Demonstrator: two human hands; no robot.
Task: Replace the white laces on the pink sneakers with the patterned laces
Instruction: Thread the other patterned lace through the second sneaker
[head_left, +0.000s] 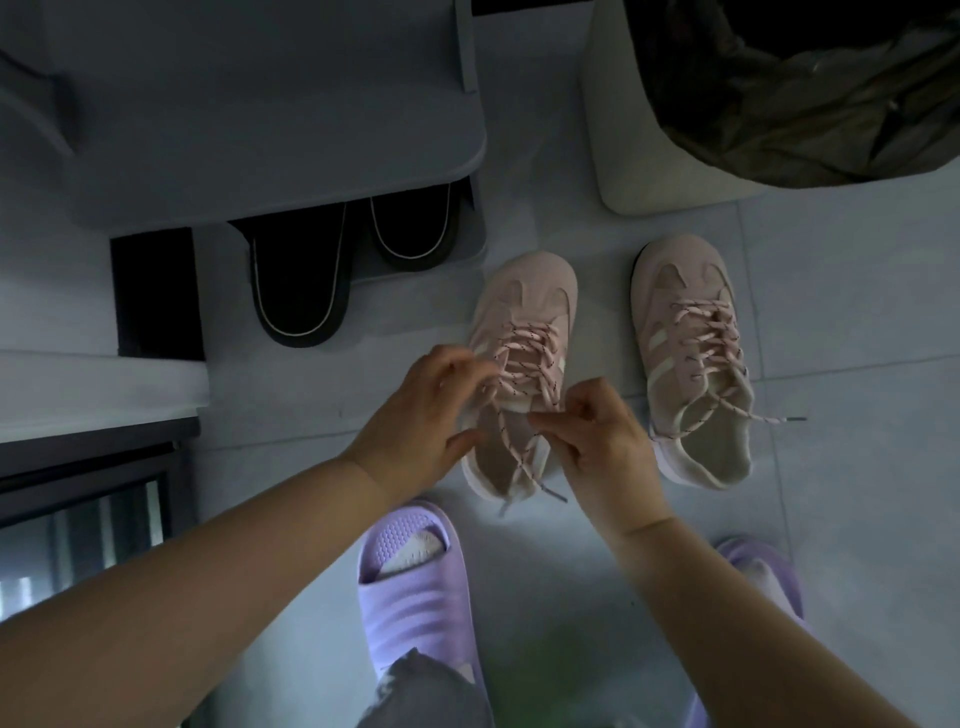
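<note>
Beside a white bin (623, 156), two pink sneakers stand on the tile. The nearer sneaker (680, 260) already carries its patterned lace (709, 332), ends loose. Over the farther sneaker (524, 286), the left hand (421, 410) curves above the lacing, its grip unclear, while the right hand (602, 441) pinches the second patterned lace (524, 358). No white laces show; seemingly only tightening and tying remain.

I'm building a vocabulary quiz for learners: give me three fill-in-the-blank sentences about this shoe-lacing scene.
The right hand pinches a patterned ____.
The left hand has its fingers on the ____ sneaker; the right sneaker lies untouched.
The feet wear ____ slippers.
Missing: lace; left; purple.
</note>
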